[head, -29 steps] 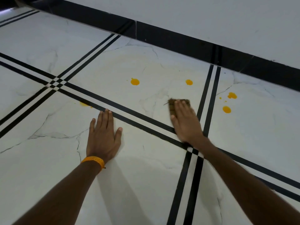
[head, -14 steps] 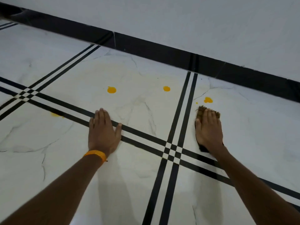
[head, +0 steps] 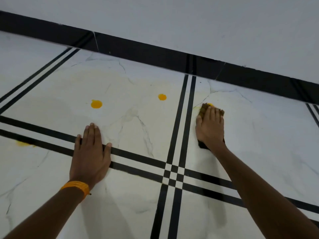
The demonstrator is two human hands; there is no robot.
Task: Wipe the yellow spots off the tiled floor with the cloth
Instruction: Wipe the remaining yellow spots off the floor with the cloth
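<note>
My right hand [head: 211, 127] presses flat on a brown cloth [head: 203, 107] on the white tile right of the black double stripe. The cloth's far edge covers most of a yellow spot [head: 210, 105]; only a sliver shows. Two round yellow spots lie on the middle tile, one [head: 96, 104] beyond my left hand and one [head: 162, 97] near the stripe. A smeared yellow mark [head: 24, 144] sits at the far left by the cross stripe. My left hand [head: 91, 153], with an orange wristband, rests flat on the floor, fingers together, holding nothing.
The white marbled floor [head: 131, 135] is crossed by black double stripes that meet at a checkered crossing [head: 172, 175]. A black skirting [head: 155, 52] runs along the foot of a pale wall [head: 189, 19] close beyond the spots.
My right hand slid the cloth from the middle tile across the stripe to the right tile, then forward onto the far yellow spot; the nearer spot there is gone. The left hand stayed planted.
</note>
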